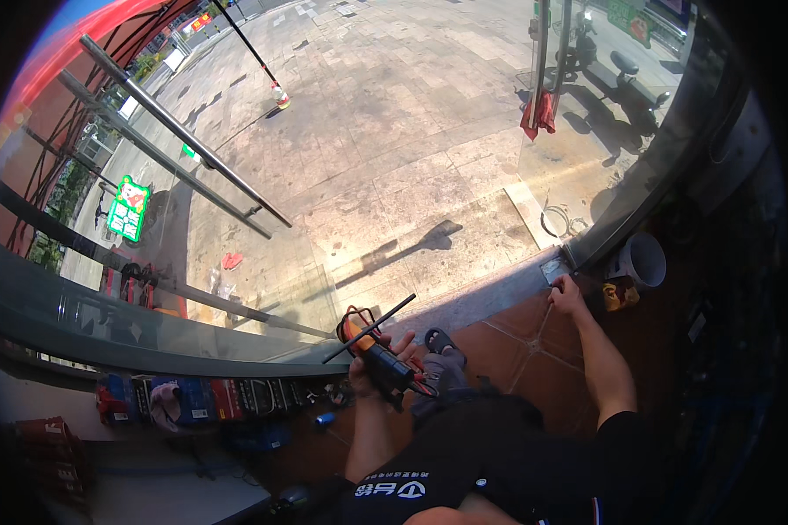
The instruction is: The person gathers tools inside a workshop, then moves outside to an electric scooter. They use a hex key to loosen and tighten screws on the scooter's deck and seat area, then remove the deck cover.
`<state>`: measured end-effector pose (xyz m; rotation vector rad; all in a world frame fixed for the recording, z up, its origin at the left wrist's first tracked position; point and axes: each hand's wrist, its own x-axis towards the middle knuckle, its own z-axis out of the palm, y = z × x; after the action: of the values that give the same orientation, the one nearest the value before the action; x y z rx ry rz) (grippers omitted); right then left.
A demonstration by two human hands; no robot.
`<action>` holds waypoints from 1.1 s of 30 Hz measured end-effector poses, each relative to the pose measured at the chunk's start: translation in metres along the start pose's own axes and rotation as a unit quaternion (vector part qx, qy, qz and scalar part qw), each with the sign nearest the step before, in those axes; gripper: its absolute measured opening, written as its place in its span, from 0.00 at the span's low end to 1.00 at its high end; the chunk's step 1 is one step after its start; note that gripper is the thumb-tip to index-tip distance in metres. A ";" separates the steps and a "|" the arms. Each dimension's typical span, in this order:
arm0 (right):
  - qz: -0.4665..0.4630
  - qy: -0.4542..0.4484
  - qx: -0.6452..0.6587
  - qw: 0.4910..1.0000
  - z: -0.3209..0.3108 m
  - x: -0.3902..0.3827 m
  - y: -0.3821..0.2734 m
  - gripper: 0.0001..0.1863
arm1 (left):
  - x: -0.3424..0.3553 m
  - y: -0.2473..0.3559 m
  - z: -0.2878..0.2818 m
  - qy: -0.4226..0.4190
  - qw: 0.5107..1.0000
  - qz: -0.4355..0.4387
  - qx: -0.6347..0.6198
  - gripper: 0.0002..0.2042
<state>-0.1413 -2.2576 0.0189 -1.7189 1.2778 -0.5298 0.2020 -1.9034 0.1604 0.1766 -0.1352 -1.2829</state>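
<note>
Two hands out front: the left hand (369, 367) wrapped round one orange-and-black meter (372, 350), the right hand (567, 296) down on the floor by the door frame. One thin black rod (369, 328) crosses the meter. One white bucket (643, 260) by the doorway. One sandalled foot (440, 341) on the red tiles. Two long metal door handles (179, 131) slant across the glass. One scooter (617, 79) parked outside, and one green sign (129, 208) off left.

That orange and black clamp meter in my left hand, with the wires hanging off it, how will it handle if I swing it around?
The clamp meter looks like a rigid moulded body, so it probably stays stiff in the left hand. The thin wires look floppy and could snag. The black rod across it looks straight and stiff.
</note>
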 end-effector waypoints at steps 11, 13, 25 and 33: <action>-0.431 -0.051 0.064 0.899 0.181 0.248 -0.428 0.10 | 0.330 0.176 -0.035 0.081 0.976 0.023 0.199 0.28; -0.479 -0.085 0.030 0.873 0.200 0.300 -0.468 0.10 | 0.387 0.209 -0.037 0.083 0.966 0.038 0.242 0.27; -0.478 -0.338 -0.074 0.808 0.460 0.652 -0.557 0.09 | 0.674 0.442 -0.163 0.170 0.934 0.118 0.290 0.21; -0.490 -0.430 -0.030 0.757 0.666 0.796 -0.698 0.08 | 0.739 0.642 -0.231 0.173 0.904 0.371 0.122 0.23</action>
<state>1.0323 -2.6727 0.1436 -2.2022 -0.3400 -0.1701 1.0574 -2.4243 0.0678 0.5130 -0.0467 -0.4547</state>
